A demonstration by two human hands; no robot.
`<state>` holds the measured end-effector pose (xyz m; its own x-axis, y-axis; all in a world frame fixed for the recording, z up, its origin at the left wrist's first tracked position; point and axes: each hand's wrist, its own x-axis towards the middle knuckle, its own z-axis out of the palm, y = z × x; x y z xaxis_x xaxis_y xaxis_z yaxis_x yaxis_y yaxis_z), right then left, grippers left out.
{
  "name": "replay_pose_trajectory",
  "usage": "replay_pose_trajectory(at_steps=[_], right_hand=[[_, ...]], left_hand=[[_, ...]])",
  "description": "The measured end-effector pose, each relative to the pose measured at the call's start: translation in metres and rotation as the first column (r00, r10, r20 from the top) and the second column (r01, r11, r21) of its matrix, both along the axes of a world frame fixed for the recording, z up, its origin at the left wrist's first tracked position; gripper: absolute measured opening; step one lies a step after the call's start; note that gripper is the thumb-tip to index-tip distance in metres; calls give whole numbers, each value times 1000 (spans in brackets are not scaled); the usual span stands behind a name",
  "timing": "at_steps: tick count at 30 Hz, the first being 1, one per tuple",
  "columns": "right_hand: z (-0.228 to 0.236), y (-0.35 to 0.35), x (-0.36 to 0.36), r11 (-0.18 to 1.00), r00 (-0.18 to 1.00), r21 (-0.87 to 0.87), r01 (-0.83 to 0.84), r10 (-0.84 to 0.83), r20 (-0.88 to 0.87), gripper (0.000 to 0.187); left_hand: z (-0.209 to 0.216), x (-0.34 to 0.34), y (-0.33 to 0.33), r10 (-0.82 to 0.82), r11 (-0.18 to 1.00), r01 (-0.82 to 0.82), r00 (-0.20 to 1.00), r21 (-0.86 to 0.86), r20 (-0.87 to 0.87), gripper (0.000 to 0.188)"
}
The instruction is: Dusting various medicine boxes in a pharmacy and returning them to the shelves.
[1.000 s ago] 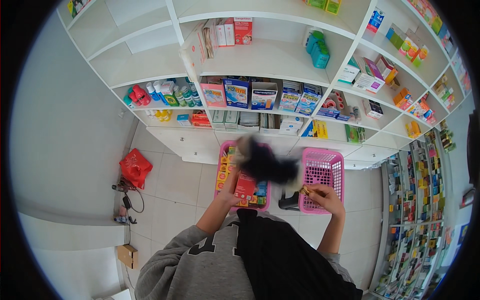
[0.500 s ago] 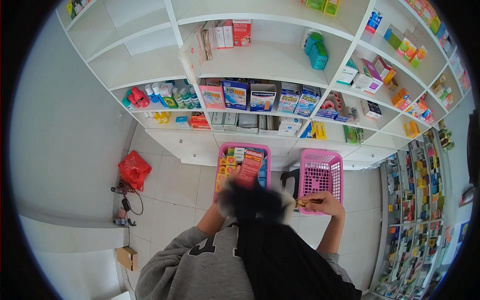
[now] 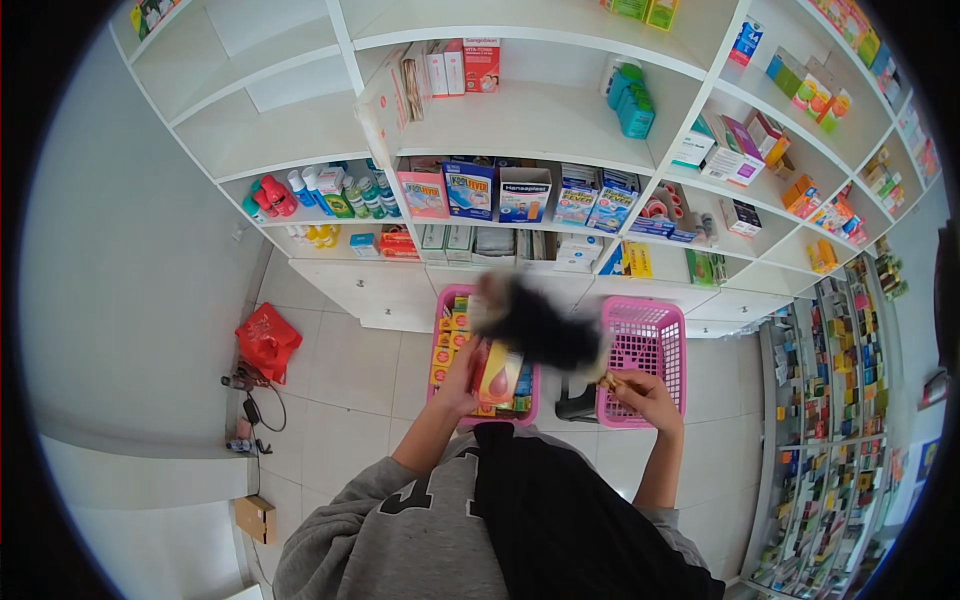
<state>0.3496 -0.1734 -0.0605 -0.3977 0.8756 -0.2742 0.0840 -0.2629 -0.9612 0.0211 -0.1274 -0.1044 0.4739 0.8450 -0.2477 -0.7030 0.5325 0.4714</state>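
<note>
My left hand [image 3: 458, 384] grips a medicine box [image 3: 501, 378] with a yellow-orange face and a red side. It holds the box above a pink basket [image 3: 438, 318] packed with small, mostly yellow boxes. In my right hand [image 3: 652, 400] is the thin handle of a feather duster, pinched between the fingers. The dark, fluffy duster head [image 3: 552, 328] is smeared by motion and reaches left over the filled basket, just above the box. Part of that basket's far side is hidden behind the duster.
A second pink basket [image 3: 678, 350] stands on the right, on a black support [image 3: 575, 400]. White shelves [image 3: 520, 115] of packages and bottles rise ahead. A red plastic bag [image 3: 268, 342] and cables lie on the left floor. Another stocked rack [image 3: 830, 420] stands at far right.
The duster head has swung away from me, off the box's near end to beyond it. The box has turned from its red face to a yellow-orange one and moved slightly nearer me.
</note>
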Motion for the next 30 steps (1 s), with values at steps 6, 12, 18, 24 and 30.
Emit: replay_pose_trajectory(at_steps=[6,12,18,24,30], right_hand=[[-3,-2,-1,999,1000,42,7,-7,13,30],[-3,-6,-7,999,999,33,-33,33,-3,30],[17,-3,-2,992,994,119,-48,36,103,30],[22,-2,-6,992,999,123,29,-27,-20,25],[20,-7,-3,998,998,60,13,-17,63,26]], left_hand=[[1,-1,2,-22,999,22,1000,-33,5,54],[-2,-5,1,49,994,-40,995,-100,82,47],[-1,-4,-3,5,999,0,992,-43,123,44],[-7,-7,-4,-87,991,109,966,-77,244,51],[-19,-5,-4,-31,998,39,991,-54,130,59]])
